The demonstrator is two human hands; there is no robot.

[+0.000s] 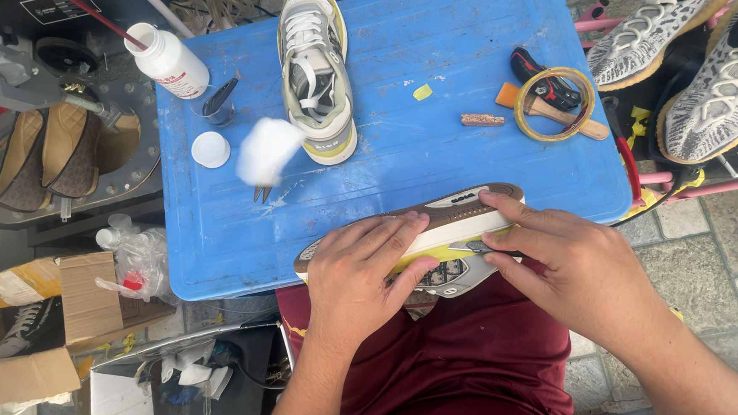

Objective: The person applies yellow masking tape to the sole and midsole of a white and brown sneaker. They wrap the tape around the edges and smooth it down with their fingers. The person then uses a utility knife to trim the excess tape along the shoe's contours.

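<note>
On blue table (477,25) — sneaker (437,229) under both hands (357,271) (569,256)

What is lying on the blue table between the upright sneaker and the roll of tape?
In the head view, between the upright sneaker and the roll of tape on the blue table lie a small yellow scrap and a short brown stick.
</note>
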